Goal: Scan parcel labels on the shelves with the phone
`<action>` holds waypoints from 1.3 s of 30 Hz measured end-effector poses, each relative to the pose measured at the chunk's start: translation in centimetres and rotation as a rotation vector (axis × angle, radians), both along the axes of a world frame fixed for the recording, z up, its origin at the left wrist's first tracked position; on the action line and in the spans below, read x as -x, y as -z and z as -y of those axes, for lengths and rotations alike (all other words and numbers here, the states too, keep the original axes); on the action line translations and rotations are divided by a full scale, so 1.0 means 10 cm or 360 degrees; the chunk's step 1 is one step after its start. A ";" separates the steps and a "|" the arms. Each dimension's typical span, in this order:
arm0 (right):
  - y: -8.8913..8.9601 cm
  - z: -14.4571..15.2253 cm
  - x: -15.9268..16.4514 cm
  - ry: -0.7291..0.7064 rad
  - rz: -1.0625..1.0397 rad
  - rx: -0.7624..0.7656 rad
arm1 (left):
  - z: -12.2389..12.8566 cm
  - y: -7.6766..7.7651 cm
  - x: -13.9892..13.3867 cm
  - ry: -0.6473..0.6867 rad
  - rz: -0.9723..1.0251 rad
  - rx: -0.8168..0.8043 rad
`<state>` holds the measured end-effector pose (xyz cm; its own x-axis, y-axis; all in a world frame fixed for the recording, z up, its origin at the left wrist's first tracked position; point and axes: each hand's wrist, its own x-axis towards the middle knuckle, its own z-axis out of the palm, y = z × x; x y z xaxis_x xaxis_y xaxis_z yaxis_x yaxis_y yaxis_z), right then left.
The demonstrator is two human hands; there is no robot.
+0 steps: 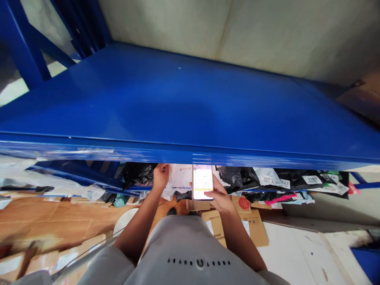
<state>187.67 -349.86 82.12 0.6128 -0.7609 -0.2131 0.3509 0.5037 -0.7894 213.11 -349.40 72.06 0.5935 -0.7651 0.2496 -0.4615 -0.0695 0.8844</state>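
In my right hand is a smartphone, held upright with its screen lit and the thumb over the lower part of the screen. My left hand is closed at the left edge of a white plastic mailer bag with printed lettering. The phone covers part of that bag's right side. Both hands are just below the front edge of a blue shelf. Black plastic parcels lie beside my left hand, and more black parcels lie to the right of the phone.
On the lower level, labelled parcels stretch to the right. Cardboard boxes stand on the floor beneath, with more boxes at the lower left. A blue upright rises at the left. Behind the shelf is a grey wall.
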 end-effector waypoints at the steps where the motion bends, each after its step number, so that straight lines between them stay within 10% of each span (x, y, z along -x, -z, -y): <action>1: 0.00 0.01 0.09 0.0031 -0.0036 -0.0010 | 0.00 0.00 0.03 -0.0021 -0.0003 0.0010; 16: 0.12 0.29 1.24 0.0113 -0.0247 -0.0045 | 0.02 0.10 0.37 -0.0231 -0.0018 0.0173; 27: 0.21 0.08 1.22 0.0245 -0.0320 -0.0125 | 0.06 0.05 0.46 -0.0133 0.0176 -0.0059; 39: 0.08 -0.07 0.57 0.0254 -0.0261 -0.0130 | 0.12 0.10 1.17 0.0360 0.0661 -0.0403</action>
